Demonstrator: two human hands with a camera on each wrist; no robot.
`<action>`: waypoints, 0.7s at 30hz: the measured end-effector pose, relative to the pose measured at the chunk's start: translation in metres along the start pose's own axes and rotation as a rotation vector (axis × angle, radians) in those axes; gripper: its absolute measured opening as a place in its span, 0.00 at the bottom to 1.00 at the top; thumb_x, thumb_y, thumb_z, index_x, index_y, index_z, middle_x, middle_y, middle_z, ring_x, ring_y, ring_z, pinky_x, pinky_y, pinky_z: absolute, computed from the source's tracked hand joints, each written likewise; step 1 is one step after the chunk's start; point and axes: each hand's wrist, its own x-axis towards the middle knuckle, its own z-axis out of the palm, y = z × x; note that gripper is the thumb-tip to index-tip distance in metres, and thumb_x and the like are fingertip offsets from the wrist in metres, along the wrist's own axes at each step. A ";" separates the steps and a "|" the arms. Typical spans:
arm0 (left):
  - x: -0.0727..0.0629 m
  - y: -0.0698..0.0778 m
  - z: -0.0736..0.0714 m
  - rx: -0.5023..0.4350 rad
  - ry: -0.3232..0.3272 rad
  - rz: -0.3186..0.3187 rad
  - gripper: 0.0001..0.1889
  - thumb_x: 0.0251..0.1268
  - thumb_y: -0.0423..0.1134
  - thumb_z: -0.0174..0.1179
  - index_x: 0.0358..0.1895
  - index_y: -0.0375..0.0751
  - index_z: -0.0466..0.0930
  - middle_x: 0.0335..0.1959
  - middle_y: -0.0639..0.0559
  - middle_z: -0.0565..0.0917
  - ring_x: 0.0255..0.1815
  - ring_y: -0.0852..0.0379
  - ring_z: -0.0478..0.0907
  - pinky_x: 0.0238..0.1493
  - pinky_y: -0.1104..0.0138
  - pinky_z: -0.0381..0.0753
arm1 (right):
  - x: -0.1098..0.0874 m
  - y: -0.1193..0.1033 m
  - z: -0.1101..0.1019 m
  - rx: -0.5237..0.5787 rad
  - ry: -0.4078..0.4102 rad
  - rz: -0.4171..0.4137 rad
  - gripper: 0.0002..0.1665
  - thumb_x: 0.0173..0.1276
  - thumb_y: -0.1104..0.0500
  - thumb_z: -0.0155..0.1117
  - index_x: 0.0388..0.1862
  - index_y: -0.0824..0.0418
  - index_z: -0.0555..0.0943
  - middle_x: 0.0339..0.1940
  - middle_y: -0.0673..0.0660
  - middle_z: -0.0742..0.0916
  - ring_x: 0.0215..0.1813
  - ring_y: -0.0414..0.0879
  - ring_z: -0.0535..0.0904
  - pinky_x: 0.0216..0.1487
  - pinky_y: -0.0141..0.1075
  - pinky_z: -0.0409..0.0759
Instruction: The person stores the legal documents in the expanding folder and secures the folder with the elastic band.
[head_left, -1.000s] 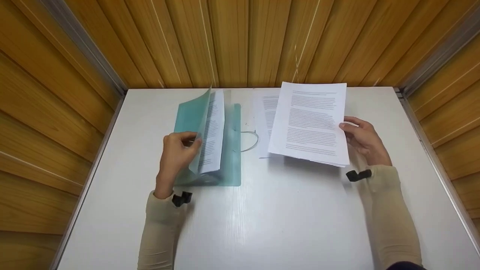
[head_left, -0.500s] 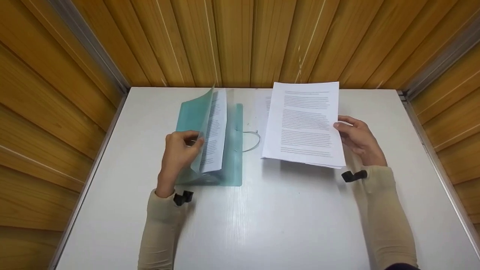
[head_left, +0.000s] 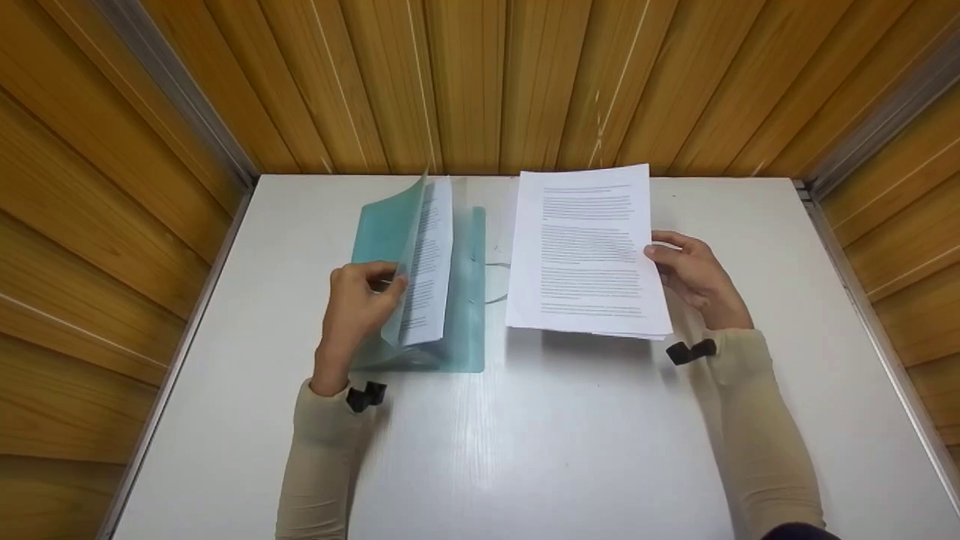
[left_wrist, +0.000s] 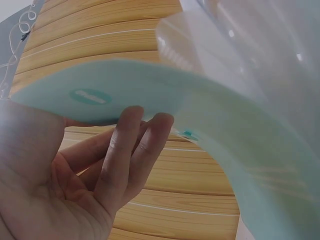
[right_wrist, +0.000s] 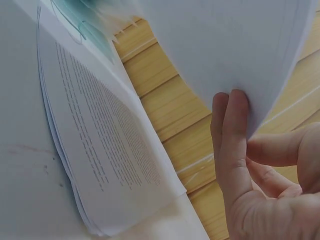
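Sheets (head_left: 585,255) sit farther left than before (head): right hand (head_left: 701,283) clamps their edge between thumb and fingers; left hand (head_left: 358,306) pinches folder (head_left: 386,229), pages (head_left: 430,277) right of fingertips. Left wrist: folder curves behind fingertips. Right wrist: stack (right_wrist: 95,135) left of fingers.

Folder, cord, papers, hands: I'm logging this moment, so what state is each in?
Teal folder: open, cover raised.
Cord loop: loose, partly hidden.
Papers in the folder: tilted upward.
Held sheets: lifted, print showing.
Lower sheets: lying print up.
Left hand: pinching the cover.
Right hand: pinching the held sheets' edge.
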 end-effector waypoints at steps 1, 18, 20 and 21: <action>0.000 0.000 0.000 0.000 0.000 0.000 0.15 0.70 0.34 0.66 0.54 0.31 0.91 0.48 0.38 0.92 0.41 0.45 0.90 0.47 0.50 0.89 | 0.001 0.000 0.002 0.000 -0.002 0.002 0.33 0.76 0.62 0.69 0.75 0.67 0.70 0.48 0.51 0.93 0.47 0.45 0.92 0.46 0.34 0.89; 0.000 -0.002 0.000 -0.014 0.006 0.018 0.14 0.69 0.33 0.67 0.53 0.32 0.91 0.48 0.39 0.92 0.41 0.45 0.90 0.46 0.51 0.89 | 0.008 -0.001 0.026 -0.009 -0.055 -0.009 0.32 0.78 0.63 0.67 0.77 0.68 0.70 0.51 0.54 0.92 0.49 0.47 0.91 0.47 0.36 0.89; 0.000 -0.002 0.000 -0.015 0.011 0.026 0.14 0.69 0.33 0.67 0.53 0.32 0.91 0.47 0.38 0.92 0.40 0.45 0.91 0.46 0.51 0.90 | 0.009 -0.001 0.028 -0.002 -0.060 -0.008 0.33 0.78 0.63 0.67 0.77 0.69 0.69 0.51 0.54 0.92 0.49 0.47 0.91 0.47 0.36 0.89; 0.000 -0.003 0.000 -0.015 0.014 0.031 0.14 0.68 0.33 0.67 0.52 0.31 0.91 0.47 0.37 0.92 0.40 0.45 0.91 0.46 0.51 0.90 | 0.009 -0.001 0.030 0.003 -0.063 -0.008 0.33 0.78 0.64 0.67 0.77 0.69 0.69 0.51 0.54 0.92 0.48 0.47 0.91 0.47 0.36 0.89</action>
